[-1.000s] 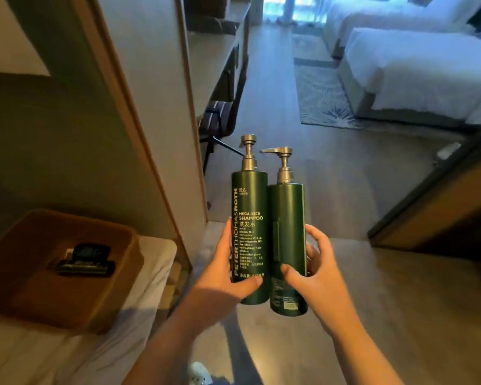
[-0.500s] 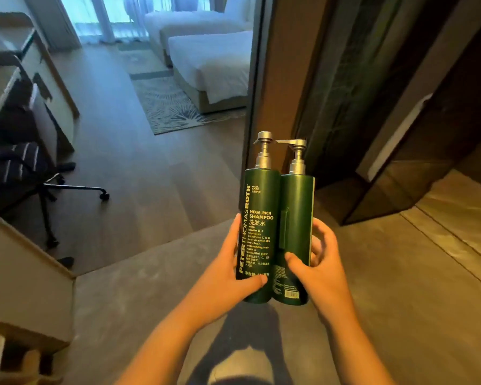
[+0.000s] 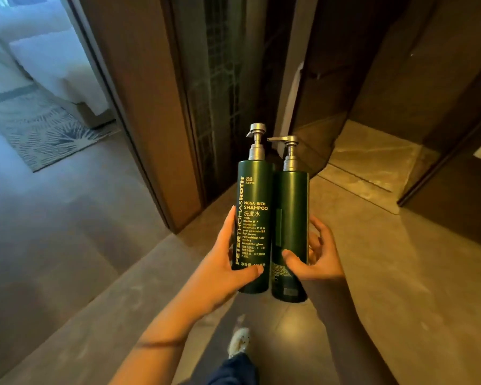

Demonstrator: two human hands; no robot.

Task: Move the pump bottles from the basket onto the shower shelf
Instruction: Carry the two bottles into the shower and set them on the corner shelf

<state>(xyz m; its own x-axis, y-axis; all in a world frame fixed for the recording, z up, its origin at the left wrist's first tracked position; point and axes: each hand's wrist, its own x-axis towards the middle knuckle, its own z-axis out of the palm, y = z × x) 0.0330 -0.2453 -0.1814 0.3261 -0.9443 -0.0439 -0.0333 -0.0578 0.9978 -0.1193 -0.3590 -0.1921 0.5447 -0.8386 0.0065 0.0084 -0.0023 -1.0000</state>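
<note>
Mostly grey floor beside a wooden door frame. Upright in mid-air, side by side: shampoo bottle (label facing camera), gripped by curled left hand; plain green bottle, gripped by curled right hand.

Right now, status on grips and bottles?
Left grip holds shampoo bottle. Right grip holds second bottle. Both upright, side by side. Shelf not in view.

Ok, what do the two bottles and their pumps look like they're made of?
Shampoo bottle and other bottle: dark green, satin finish with soft highlights, likely plastic, possibly coated metal. Left pump and right pump: brushed silver with a dull glint, metal or metallised plastic; can't tell which.
</note>
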